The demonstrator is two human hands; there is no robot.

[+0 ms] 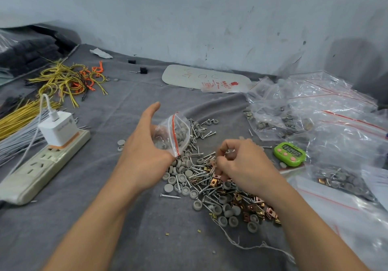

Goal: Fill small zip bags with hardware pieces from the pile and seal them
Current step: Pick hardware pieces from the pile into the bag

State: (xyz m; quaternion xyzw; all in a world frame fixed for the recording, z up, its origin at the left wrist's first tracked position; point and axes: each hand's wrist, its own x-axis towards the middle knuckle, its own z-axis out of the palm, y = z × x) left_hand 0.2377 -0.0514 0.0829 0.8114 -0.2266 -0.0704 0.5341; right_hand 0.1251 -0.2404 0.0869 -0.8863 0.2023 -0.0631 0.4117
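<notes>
A pile of hardware [212, 188] lies on the grey cloth: grey plastic caps, silver screws and copper-coloured clips. My left hand [144, 144] holds a small clear zip bag [173, 133] with a red seal strip just above the pile's far end; its mouth gapes and grey caps show inside. My right hand [241, 161] is curled over the middle of the pile, its fingertips pinching small pieces that I cannot make out.
Filled zip bags [315, 111] are heaped at the right, beside a green timer [290, 154]. A power strip [42, 165] with a white charger [57, 127] lies at the left, past it yellow and orange wires [69, 79]. A flat white bag [205, 79] rests near the wall.
</notes>
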